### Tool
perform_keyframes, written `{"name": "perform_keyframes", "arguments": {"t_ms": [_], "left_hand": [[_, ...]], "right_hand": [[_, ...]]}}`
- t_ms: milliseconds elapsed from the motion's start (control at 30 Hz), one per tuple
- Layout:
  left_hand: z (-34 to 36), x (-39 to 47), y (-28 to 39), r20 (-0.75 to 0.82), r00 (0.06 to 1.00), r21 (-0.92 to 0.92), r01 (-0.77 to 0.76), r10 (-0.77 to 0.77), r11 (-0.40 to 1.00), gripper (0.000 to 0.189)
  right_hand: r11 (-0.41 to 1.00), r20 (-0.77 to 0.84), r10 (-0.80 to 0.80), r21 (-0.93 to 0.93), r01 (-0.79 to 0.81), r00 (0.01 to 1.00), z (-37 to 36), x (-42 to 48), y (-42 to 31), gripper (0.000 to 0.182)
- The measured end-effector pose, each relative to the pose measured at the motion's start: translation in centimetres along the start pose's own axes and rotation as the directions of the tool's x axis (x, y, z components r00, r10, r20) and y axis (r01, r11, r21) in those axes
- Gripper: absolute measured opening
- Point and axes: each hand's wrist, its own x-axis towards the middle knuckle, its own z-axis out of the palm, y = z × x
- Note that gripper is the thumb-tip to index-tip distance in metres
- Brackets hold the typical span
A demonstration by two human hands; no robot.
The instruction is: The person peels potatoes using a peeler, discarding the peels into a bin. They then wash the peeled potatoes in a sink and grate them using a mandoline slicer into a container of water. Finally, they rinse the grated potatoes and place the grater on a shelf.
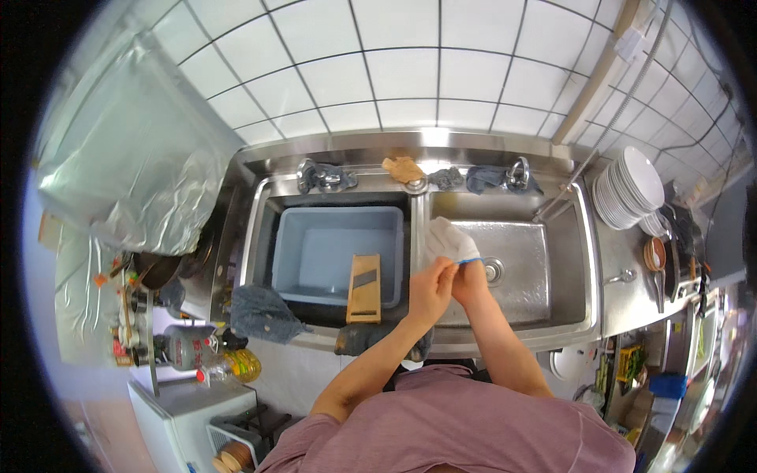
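A white knit work glove [448, 235] with a blue-edged cuff covers my right hand [456, 247], which is over the left side of the bare steel right basin [520, 284]. At the wrist, my left hand [432, 291] is bare and pinches the glove's cuff. How the gloved fingers are bent is hard to make out. To the left, a wooden mandoline slicer [364, 301] with a slanted metal blade leans over the front rim of a blue-grey plastic tub [282, 254]. That tub stands in the left basin [258, 236].
Dark cloths [266, 313] drape over the sink's front edge. Behind are two faucets [520, 171], a tan cloth [403, 169] and a steel scouring pad [446, 177]. Stacked white plates [630, 189] and a spoon [621, 276] are on the right counter. A metal hose [615, 118] reaches into the right basin.
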Motion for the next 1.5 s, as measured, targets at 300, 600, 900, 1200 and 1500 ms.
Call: {"name": "perform_keyframes", "arguments": {"t_ms": [300, 600, 900, 1200, 1500], "left_hand": [[-1.0, 2.8, -6.1, 0.367, 0.919, -0.286, -0.035, 0.143, 0.958, 0.006], [1.5, 1.9, -8.0, 0.365, 0.93, -0.355, 0.181, -0.043, 0.917, 0.009], [12.0, 0.2, -10.4, 0.357, 0.933, -0.343, 0.168, -0.037, 0.924, 0.009], [-9.4, -5.5, -18.9, -0.211, 0.827, 0.556, 0.54, -0.521, 0.632, 0.042], [-17.6, -7.3, -25.8, 0.487, -0.068, -0.185, 0.966, -0.871, -0.179, 0.041]], "right_hand": [[0.142, 0.851, -0.355, -0.36, 0.922, 0.387, -6.8, 11.7, 2.5, 0.019], [0.578, -0.5, 0.248, -0.611, -0.541, 0.83, -11.9, 11.9, 0.2, 0.052], [0.859, -0.388, -0.347, -0.497, 0.123, 0.854, -11.9, 10.4, -2.9, 0.071], [-0.486, -0.376, -0.3, -0.731, -0.48, 0.877, -22.3, 12.6, 5.7, 0.068], [0.341, -0.537, -0.457, -0.842, -0.418, 0.709, -13.4, 12.1, 4.7, 0.053]]}}
